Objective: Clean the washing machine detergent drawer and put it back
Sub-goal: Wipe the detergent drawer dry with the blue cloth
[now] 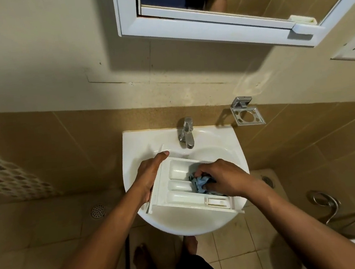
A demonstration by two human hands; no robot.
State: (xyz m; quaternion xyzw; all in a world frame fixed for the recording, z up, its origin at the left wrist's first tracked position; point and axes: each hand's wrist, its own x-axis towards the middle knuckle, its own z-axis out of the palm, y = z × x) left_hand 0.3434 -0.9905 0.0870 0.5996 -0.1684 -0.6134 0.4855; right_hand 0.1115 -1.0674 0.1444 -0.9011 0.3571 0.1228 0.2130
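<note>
The white detergent drawer (184, 195) lies across the white sink (138, 144), its several compartments facing up. My left hand (149, 176) grips the drawer's left end, with the thumb along its top edge. A crumpled blue cloth (199, 183) sits inside the drawer's right part, and my right hand (222, 178) holds it, fingers curled round it and pressing it down into a compartment. Part of the cloth is hidden under that hand.
A chrome tap (186, 133) stands at the back of the sink. A metal holder (247, 114) is fixed to the tiled wall at right, and a mirror cabinet (215, 20) hangs above. My bare feet (143, 259) stand on the tiled floor below, near a floor drain (97, 211).
</note>
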